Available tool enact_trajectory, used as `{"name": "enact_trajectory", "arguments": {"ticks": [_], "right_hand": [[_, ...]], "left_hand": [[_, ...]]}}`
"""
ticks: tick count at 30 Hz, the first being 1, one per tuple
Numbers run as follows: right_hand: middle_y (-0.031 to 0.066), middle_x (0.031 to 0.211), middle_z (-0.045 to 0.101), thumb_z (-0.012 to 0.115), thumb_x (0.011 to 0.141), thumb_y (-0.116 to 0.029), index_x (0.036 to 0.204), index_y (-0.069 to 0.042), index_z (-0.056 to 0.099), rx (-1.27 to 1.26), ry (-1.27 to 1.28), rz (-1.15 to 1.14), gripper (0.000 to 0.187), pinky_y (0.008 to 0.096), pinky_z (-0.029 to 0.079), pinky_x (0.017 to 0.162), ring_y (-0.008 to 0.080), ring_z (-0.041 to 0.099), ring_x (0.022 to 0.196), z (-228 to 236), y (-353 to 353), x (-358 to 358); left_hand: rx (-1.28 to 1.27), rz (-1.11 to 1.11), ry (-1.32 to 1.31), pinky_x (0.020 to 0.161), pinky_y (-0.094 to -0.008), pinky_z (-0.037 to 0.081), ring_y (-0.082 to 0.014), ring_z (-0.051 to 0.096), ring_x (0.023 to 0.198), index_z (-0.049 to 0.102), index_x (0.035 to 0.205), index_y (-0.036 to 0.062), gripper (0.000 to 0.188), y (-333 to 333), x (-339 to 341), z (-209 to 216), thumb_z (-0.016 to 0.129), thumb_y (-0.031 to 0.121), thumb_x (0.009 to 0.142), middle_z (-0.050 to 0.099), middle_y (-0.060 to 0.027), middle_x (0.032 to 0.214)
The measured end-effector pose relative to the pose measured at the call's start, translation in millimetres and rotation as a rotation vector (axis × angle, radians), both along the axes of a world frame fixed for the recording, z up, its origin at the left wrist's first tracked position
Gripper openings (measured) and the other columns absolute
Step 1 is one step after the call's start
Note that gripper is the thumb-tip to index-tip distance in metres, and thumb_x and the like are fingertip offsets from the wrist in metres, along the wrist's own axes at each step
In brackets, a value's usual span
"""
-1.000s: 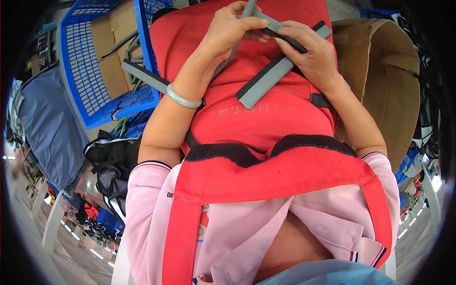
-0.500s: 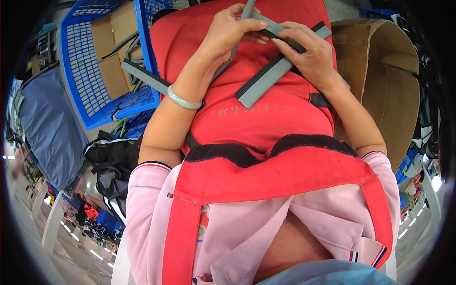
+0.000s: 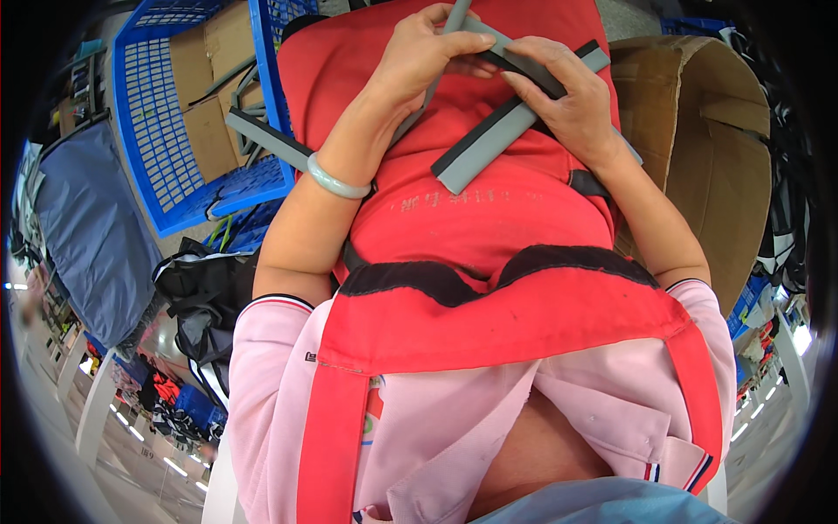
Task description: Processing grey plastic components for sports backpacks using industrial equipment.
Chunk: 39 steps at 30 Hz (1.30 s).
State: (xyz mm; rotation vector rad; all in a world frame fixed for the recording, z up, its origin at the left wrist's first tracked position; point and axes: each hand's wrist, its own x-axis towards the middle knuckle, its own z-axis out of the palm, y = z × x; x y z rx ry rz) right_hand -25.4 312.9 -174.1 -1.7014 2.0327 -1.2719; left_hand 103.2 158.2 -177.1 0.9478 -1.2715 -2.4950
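Observation:
A red apron (image 3: 489,218) covers my lap and chest. On it, at the top of the view, my left hand (image 3: 428,52) and my right hand (image 3: 567,96) both grip flat grey strips with black backing (image 3: 497,135). The strips cross each other between my fingers. One long strip runs down-left from my right hand across the apron. Another grey strip end (image 3: 458,13) sticks up past my left hand's fingers. A pale green bangle (image 3: 336,183) sits on my left wrist.
A blue plastic crate (image 3: 175,131) holding cardboard and more grey strips (image 3: 266,140) stands at the upper left. A brown cardboard box (image 3: 707,148) is at the right. Dark grey fabric (image 3: 83,236) and black bags (image 3: 205,306) lie at the left.
My fingers have shifted slightly on the crossed strips; otherwise both hands stay where they were.

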Motion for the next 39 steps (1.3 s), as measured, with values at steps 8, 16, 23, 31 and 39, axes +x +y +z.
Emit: {"name": "enact_trajectory", "arguments": {"ticks": [8, 16, 23, 31, 39], "right_hand": [[0.0084, 0.097, 0.068, 0.073, 0.083, -0.011, 0.106, -0.006, 0.066, 0.041, -0.004, 0.053, 0.024, 0.0293, 0.052, 0.072, 0.0225, 0.067, 0.084, 1.6, 1.5, -3.9], [0.0100, 0.093, 0.068, 0.060, 0.092, -0.004, 0.109, -0.004, 0.064, 0.079, -0.218, -0.021, 0.018, 0.0281, 0.051, 0.072, 0.0194, 0.066, 0.079, 0.7, -1.5, 0.2], [0.0108, 0.094, 0.067, 0.059, 0.091, -0.002, 0.104, -0.003, 0.065, 0.071, -0.133, 0.001, 0.014, 0.0310, 0.051, 0.071, 0.0245, 0.066, 0.081, -3.8, -1.8, -1.2], [0.0104, 0.093, 0.066, 0.059, 0.091, -0.002, 0.103, -0.003, 0.065, 0.059, -0.104, 0.014, 0.014, 0.0317, 0.051, 0.071, 0.0254, 0.066, 0.080, -5.9, -3.4, -2.4], [0.0100, 0.094, 0.066, 0.059, 0.091, -0.003, 0.102, -0.003, 0.065, 0.066, -0.111, 0.016, 0.014, 0.0320, 0.051, 0.071, 0.0251, 0.065, 0.081, -7.7, -3.6, -2.8]], "left_hand": [[-0.013, 0.011, 0.013, 0.067, -0.0284, 0.057, -0.0190, 0.067, 0.077, 0.055, 0.103, 0.0008, 0.025, 0.7, 2.0, -6.5, 0.070, 0.002, 0.083, 0.065, -0.0096, 0.092], [-0.098, -0.035, -0.011, 0.072, -0.0282, 0.056, -0.0176, 0.066, 0.083, 0.054, 0.109, -0.0004, 0.038, 3.9, 0.0, -16.5, 0.076, 0.002, 0.079, 0.065, -0.0095, 0.094], [-0.195, -0.098, 0.002, 0.073, -0.0308, 0.057, -0.0238, 0.070, 0.077, 0.054, 0.111, -0.0069, 0.039, 6.7, 0.9, -21.1, 0.072, -0.001, 0.077, 0.066, -0.0158, 0.092], [-0.183, -0.105, 0.017, 0.074, -0.0305, 0.056, -0.0237, 0.069, 0.080, 0.055, 0.108, -0.0064, 0.037, 3.4, 2.1, -27.7, 0.073, -0.002, 0.076, 0.064, -0.0160, 0.093], [-0.190, -0.112, 0.006, 0.075, -0.0303, 0.056, -0.0224, 0.069, 0.081, 0.056, 0.108, -0.0065, 0.038, 2.9, 1.8, -27.2, 0.074, 0.001, 0.075, 0.065, -0.0147, 0.092]]}}
